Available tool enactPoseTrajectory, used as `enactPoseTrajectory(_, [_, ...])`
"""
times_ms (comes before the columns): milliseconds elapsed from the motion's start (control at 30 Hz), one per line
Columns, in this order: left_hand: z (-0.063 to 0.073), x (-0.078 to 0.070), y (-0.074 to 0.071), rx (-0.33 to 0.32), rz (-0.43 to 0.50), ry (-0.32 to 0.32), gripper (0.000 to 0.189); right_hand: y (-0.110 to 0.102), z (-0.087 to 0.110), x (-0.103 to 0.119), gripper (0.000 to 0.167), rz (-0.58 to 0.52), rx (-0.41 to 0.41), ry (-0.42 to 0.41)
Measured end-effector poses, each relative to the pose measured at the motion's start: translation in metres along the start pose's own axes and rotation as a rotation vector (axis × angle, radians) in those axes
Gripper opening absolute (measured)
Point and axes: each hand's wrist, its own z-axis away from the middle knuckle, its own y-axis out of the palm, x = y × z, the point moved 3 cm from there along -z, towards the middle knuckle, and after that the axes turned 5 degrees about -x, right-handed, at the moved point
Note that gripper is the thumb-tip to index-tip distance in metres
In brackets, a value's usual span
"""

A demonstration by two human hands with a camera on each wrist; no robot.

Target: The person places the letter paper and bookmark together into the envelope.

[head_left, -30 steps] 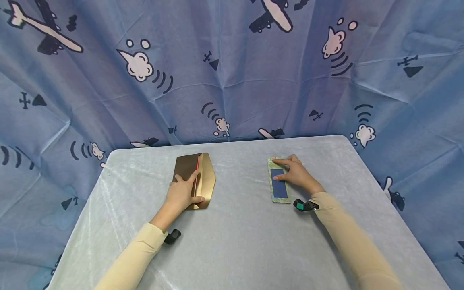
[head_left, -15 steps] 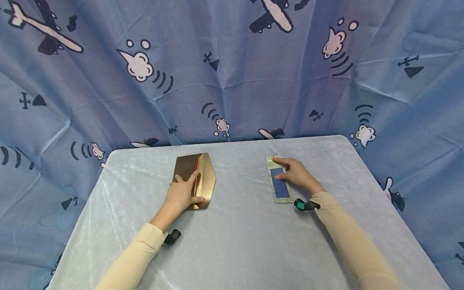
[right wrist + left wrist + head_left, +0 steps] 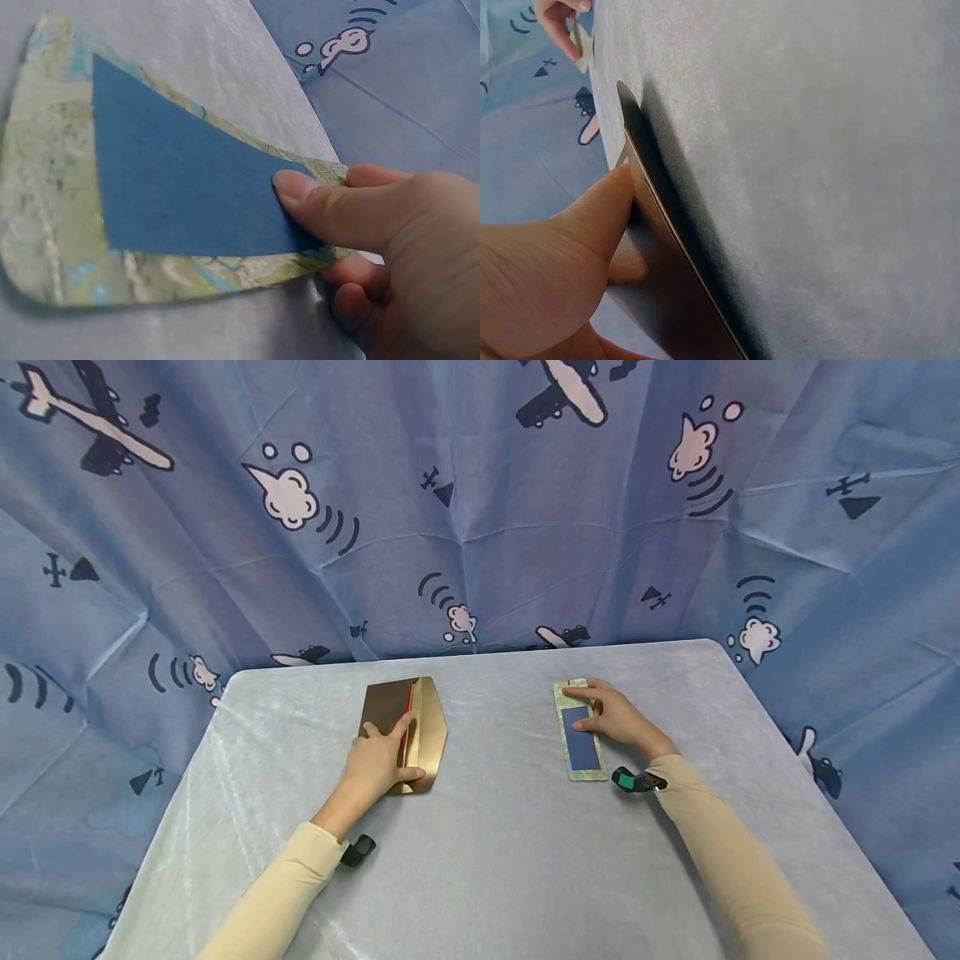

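Note:
On the left part of the table lies a brown and gold envelope (image 3: 387, 700), its gold flap (image 3: 432, 735) unfolded to the right and a red strip showing at its mouth. My left hand (image 3: 375, 762) grips it with thumb and index finger at the mouth; the left wrist view shows the thumb against the brown envelope (image 3: 656, 277), while the other fingers are mostly hidden. To the right, my right hand (image 3: 622, 720) pinches a narrow card (image 3: 582, 750) with a blue panel and a green-yellow patterned border. Seen from the right wrist, the thumb lies on the blue panel and the card (image 3: 180, 172) bends.
A pale grey cloth covers the table (image 3: 487, 860). Behind it hangs a blue curtain (image 3: 495, 568) printed with planes and clouds. Each wrist carries a small dark camera, one near the left cuff (image 3: 358, 850) and one near the right cuff (image 3: 633, 781).
The card in my right hand has shifted and tilted slightly, and that hand has moved a little to the right. My left hand and the envelope look unchanged.

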Motion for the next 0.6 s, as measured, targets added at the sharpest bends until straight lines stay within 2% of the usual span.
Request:
enactPoseTrajectory(200, [-0.0007, 0.0005, 0.0008, -0.006, -0.006, 0.003, 0.104, 0.0002, 0.0007, -0.002, 0.061, -0.079, -0.022, 0.046])
enactPoseTrajectory(600, [-0.0007, 0.0009, 0.0013, 0.003, -0.003, -0.002, 0.104, 0.0005, 0.0024, -0.0018, 0.057, -0.137, -0.033, 0.094])
